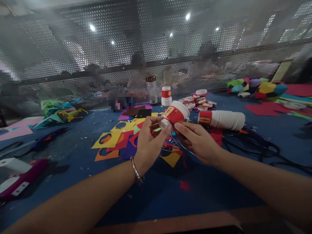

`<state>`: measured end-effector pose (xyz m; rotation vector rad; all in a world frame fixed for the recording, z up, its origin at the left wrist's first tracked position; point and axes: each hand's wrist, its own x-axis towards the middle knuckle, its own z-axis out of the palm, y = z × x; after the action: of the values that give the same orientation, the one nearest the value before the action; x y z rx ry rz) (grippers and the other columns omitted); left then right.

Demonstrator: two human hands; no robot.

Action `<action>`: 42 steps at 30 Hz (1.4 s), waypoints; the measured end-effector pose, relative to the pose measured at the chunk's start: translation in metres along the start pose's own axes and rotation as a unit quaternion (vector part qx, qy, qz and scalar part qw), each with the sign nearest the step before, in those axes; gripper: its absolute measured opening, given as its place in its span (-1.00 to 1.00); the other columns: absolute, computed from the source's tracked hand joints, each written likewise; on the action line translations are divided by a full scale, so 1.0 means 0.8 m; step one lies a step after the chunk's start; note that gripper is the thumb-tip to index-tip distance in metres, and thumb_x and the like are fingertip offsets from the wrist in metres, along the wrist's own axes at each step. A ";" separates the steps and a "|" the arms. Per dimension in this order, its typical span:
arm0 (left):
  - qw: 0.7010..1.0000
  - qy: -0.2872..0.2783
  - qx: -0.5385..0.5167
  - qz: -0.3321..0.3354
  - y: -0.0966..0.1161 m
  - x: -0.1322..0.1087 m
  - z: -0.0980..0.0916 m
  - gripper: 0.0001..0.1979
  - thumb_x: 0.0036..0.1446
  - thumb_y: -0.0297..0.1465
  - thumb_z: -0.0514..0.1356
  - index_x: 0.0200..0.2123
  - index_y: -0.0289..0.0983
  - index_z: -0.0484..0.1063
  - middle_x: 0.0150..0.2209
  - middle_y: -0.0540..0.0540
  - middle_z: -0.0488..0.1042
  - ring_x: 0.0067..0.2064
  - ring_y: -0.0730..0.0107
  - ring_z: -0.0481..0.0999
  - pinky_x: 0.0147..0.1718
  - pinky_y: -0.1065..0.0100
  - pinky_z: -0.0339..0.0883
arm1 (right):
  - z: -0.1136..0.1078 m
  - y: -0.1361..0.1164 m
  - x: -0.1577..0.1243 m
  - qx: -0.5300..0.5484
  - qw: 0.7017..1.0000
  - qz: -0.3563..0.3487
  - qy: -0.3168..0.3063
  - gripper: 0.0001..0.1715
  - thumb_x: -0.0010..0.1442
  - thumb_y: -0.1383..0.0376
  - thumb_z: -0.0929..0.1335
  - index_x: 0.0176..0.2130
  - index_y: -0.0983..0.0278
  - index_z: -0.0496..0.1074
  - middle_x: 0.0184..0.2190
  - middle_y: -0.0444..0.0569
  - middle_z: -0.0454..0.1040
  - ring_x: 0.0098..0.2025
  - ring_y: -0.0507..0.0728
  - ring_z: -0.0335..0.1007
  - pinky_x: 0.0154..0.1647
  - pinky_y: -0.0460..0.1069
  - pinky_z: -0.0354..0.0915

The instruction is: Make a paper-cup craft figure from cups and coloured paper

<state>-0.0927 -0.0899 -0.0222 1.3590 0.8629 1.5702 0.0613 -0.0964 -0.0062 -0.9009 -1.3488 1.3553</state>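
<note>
A red and white paper cup [175, 113] is held tilted above the blue table, its rim toward the upper right. My left hand [151, 139] wraps its fingers around the cup's lower left end. The fingertips of my right hand [195, 138] pinch at the cup's lower right side. Something thin and pale, like a string or wire, hangs below the cup; where it attaches is hidden by my fingers. Beneath and left of my hands lie coloured paper sheets [107, 139] with round holes cut out. A nested stack of paper cups [225, 120] lies sideways right of the held cup.
Upright cups [166, 97] and a clear bottle [152, 92] stand at the back, by a pile of cut cup pieces [195, 101]. Coloured paper balls [270, 90] sit back right. Black cables [258, 146] lie right; a purple power strip [29, 175] lies left. Perforated metal screen [117, 42] behind.
</note>
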 end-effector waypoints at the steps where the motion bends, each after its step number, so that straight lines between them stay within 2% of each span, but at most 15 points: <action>1: 1.000 0.006 -0.016 -0.021 0.000 0.000 0.002 -0.64 0.06 -0.27 0.45 -0.14 -0.21 0.42 -0.15 -0.09 0.59 -0.14 0.30 0.59 -0.11 0.24 0.48 | 0.000 0.000 0.001 0.001 1.000 0.003 0.004 -0.40 0.03 -0.13 0.57 -0.45 0.24 0.33 -0.63 -0.33 0.05 -0.62 -0.10 -0.16 -0.64 -0.09 -0.19; 4: 0.994 0.023 -0.053 -0.097 0.001 0.000 0.006 -0.62 0.04 -0.31 0.45 -0.11 -0.24 0.43 -0.09 -0.11 0.59 -0.15 0.35 0.58 -0.10 0.25 0.48 | 0.000 0.002 0.002 0.005 1.000 0.015 0.010 -0.39 -0.02 -0.11 0.59 -0.46 0.24 0.31 -0.63 -0.34 0.05 -0.62 -0.11 -0.17 -0.64 -0.10 -0.19; 6: 0.990 0.023 -0.071 -0.122 0.003 0.000 0.008 -0.61 0.03 -0.33 0.45 -0.10 -0.26 0.45 -0.09 -0.11 0.60 -0.15 0.36 0.58 -0.07 0.25 0.46 | 0.000 0.003 0.003 0.003 1.000 0.015 0.009 -0.39 -0.01 -0.12 0.58 -0.46 0.24 0.32 -0.63 -0.34 0.05 -0.62 -0.11 -0.17 -0.64 -0.10 -0.20; 15: 0.995 0.046 -0.023 -0.087 0.001 0.001 0.005 -0.58 0.00 -0.29 0.48 -0.12 -0.26 0.44 -0.17 -0.10 0.58 -0.17 0.32 0.57 -0.06 0.20 0.44 | -0.002 0.006 0.003 -0.003 1.000 -0.002 0.001 -0.40 0.07 -0.15 0.54 -0.45 0.22 0.30 -0.62 -0.33 0.05 -0.61 -0.09 -0.17 -0.64 -0.09 -0.22; 24: 0.996 0.048 -0.017 -0.072 0.002 -0.001 0.008 -0.61 -0.02 -0.29 0.48 -0.18 -0.25 0.43 -0.23 -0.06 0.58 -0.22 0.36 0.55 -0.14 0.25 0.44 | -0.003 0.004 0.002 -0.022 1.000 -0.008 0.006 -0.40 0.07 -0.12 0.55 -0.48 0.21 0.26 -0.63 -0.33 0.05 -0.61 -0.10 -0.18 -0.64 -0.09 -0.20; 35: 1.000 0.025 0.012 0.003 -0.001 0.007 0.001 -0.60 0.02 -0.35 0.45 -0.09 -0.21 0.40 -0.16 -0.08 0.58 -0.13 0.32 0.60 -0.09 0.26 0.51 | -0.009 0.003 0.007 -0.063 0.997 0.008 0.032 -0.33 0.01 -0.27 0.51 -0.42 0.21 0.31 -0.64 -0.34 0.04 -0.61 -0.08 -0.16 -0.62 -0.07 -0.19; 38: 1.000 0.019 0.024 0.004 -0.002 0.008 -0.001 -0.57 0.02 -0.32 0.44 -0.08 -0.22 0.38 -0.11 -0.12 0.57 -0.08 0.27 0.60 -0.08 0.22 0.52 | -0.013 0.002 0.008 -0.110 0.993 -0.016 0.035 -0.36 0.04 -0.25 0.49 -0.42 0.21 0.32 -0.64 -0.34 0.01 -0.61 -0.07 -0.17 -0.61 -0.06 -0.19; 42: 1.000 0.003 0.015 -0.022 -0.002 0.008 -0.002 -0.49 0.00 -0.30 0.44 -0.02 -0.22 0.33 -0.05 -0.16 0.56 -0.03 0.20 0.60 -0.04 0.16 0.52 | -0.016 0.001 0.008 -0.216 0.971 -0.096 0.018 -0.47 0.21 -0.15 0.39 -0.44 0.21 0.31 -0.60 -0.27 0.10 -0.57 -0.03 -0.07 -0.58 -0.04 -0.09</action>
<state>-0.0939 -0.0835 -0.0218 1.3490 0.9177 1.5349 0.0723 -0.0868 -0.0076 -1.0420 -1.6905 0.9062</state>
